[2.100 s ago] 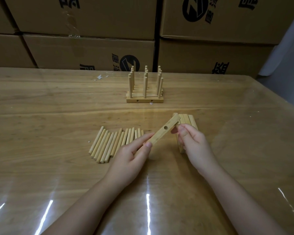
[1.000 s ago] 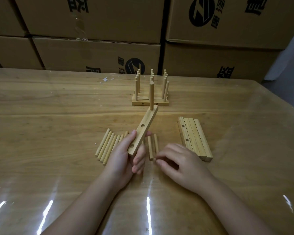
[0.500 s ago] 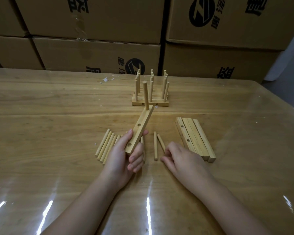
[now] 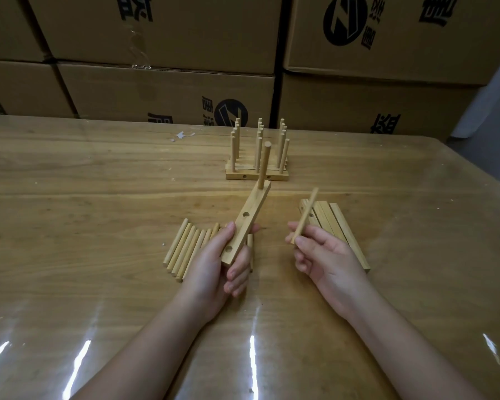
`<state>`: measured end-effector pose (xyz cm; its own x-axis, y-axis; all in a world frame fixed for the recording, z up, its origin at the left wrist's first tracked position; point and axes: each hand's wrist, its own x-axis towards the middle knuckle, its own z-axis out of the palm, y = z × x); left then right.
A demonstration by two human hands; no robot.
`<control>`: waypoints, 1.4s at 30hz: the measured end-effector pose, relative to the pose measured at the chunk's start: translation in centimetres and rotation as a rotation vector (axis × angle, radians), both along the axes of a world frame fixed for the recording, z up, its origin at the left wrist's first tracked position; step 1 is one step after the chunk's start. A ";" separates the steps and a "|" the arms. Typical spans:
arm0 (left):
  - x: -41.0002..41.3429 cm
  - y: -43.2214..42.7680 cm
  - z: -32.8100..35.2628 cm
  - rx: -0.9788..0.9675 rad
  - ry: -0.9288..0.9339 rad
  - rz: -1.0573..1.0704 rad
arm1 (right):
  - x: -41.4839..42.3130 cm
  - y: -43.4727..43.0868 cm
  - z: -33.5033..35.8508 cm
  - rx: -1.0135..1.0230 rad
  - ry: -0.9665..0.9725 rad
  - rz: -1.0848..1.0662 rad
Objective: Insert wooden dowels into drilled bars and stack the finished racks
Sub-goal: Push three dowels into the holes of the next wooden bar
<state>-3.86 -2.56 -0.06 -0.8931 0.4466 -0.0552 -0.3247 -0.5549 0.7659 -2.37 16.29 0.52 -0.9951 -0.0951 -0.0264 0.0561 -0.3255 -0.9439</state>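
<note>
Dowel [image 4: 306, 213] in right fingers [image 4: 318, 232], bar [image 4: 251, 210] in left fingers [image 4: 237, 272].

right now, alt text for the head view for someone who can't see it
A person's left hand grips a drilled bar with one dowel standing in its far hole, while the right hand pinches a loose dowel. Spare dowels, more bars and finished racks sit on the table.
</note>
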 end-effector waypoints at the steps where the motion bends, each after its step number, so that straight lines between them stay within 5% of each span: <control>1: 0.0 0.0 0.0 -0.012 0.007 -0.004 | 0.0 0.0 -0.1 -0.043 0.004 0.013; 14: 0.4 0.3 0.0 -0.145 0.118 -0.012 | -0.1 0.0 0.0 -0.158 0.007 0.071; 30: 0.7 0.9 -0.5 -0.531 0.366 0.158 | 0.3 -0.2 0.2 -0.168 0.065 0.021; 42: 1.5 1.2 0.1 -0.654 0.472 0.160 | 1.0 -1.3 -0.1 0.587 0.354 -0.305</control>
